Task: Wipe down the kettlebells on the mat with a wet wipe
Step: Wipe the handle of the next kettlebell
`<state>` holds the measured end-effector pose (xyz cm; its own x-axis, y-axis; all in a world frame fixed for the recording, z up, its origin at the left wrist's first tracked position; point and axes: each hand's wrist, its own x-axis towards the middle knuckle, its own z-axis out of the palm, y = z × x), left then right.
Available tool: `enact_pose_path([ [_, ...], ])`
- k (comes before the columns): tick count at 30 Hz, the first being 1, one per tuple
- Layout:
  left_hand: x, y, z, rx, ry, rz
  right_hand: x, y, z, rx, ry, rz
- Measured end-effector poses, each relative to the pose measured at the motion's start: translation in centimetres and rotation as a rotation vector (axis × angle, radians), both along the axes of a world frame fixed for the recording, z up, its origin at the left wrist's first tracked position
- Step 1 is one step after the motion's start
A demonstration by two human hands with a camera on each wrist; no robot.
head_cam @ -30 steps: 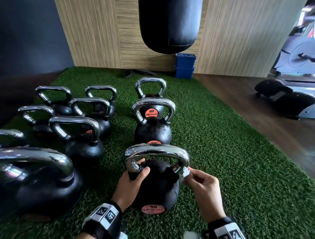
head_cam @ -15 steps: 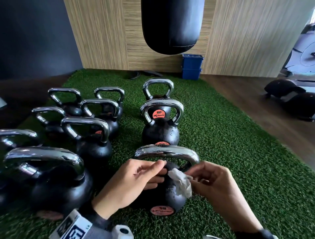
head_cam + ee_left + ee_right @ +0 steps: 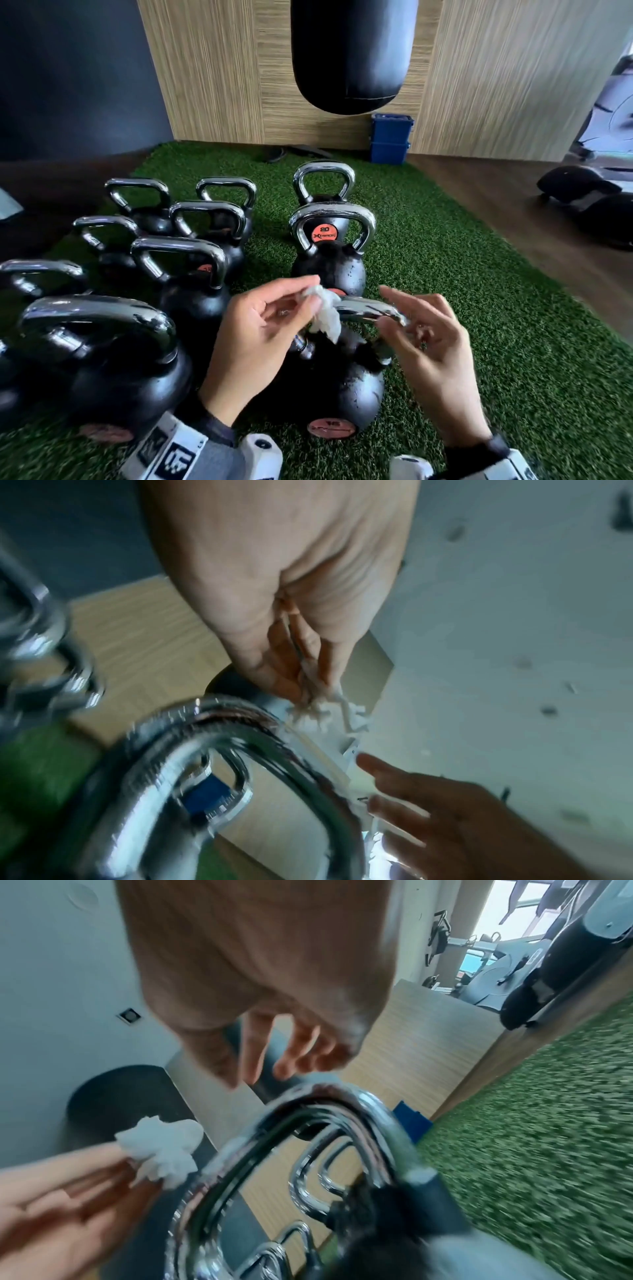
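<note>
While the left hand [image 3: 260, 329] pinches the wipe [image 3: 323, 313] between thumb and fingertips just above the near kettlebell [image 3: 339, 387], the right hand [image 3: 428, 346] hovers beside its handle [image 3: 368, 310], fingers spread and loose, holding nothing. That kettlebell sits upright on the mat [image 3: 479, 308], nearest the person, with the others [image 3: 191, 274] behind it and to its left. Iron this size is likely heavy and stable (the chrome probably slick when wet), so steady it by the handle; the wipe is limp and light.

Crumpled white wet wipe [image 3: 323, 313] above upright black kettlebell's [image 3: 342, 394] chrome handle [image 3: 370, 310]
</note>
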<state>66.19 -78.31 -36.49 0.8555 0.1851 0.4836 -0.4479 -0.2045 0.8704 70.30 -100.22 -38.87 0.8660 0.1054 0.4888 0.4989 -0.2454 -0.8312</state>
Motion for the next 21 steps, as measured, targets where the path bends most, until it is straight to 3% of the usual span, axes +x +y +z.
enact_pose_path([
  [2,0.8,0.2,0.3,0.156,-0.095,0.133,0.8,-0.5,-2.4,0.069,0.106,-0.183],
  [5,2.1,-0.8,0.7,0.457,-0.180,0.216,2.1,-0.3,-5.9,0.352,0.456,0.032],
  [8,2.9,-1.7,0.7,0.595,-0.161,0.161,3.2,0.9,-8.8,0.331,0.472,0.152],
  [11,3.0,-1.0,0.4,0.629,-0.158,0.131,3.6,1.5,-10.2,0.248,0.430,0.140],
  [16,1.9,2.2,-0.2,0.523,-0.108,0.186,3.8,0.8,-10.3,0.190,0.422,0.157],
  [21,1.6,2.2,-1.8,0.534,-0.210,0.150,4.1,0.6,-10.7,0.155,0.420,0.157],
])
